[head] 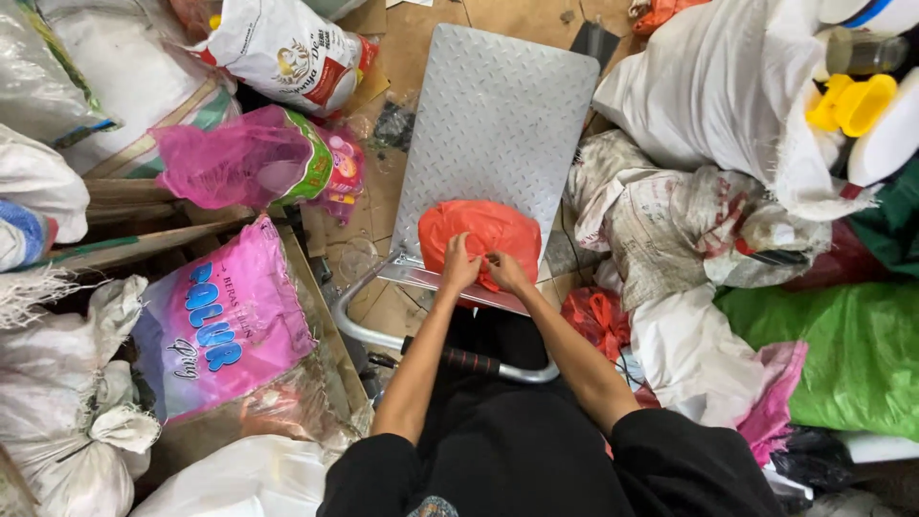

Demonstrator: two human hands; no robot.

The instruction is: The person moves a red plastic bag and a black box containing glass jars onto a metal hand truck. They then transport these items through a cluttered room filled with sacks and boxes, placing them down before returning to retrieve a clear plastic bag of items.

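An orange plastic bag [483,233], filled and rounded, sits on the near end of a silver checker-plate platform [498,115]. My left hand [459,265] and my right hand [504,272] both pinch the bag's near edge, close together, fingers closed on the plastic. Both forearms reach forward from my black-sleeved body at the bottom of the view. What the bag holds is hidden.
A pink printed sack [218,321] lies at the left. A pink bag [239,158] and white sacks [287,43] lie behind it. White sacks [718,86], yellow plastic parts [850,103] and a green bag [842,354] crowd the right. A curved metal handle [383,335] is below the platform.
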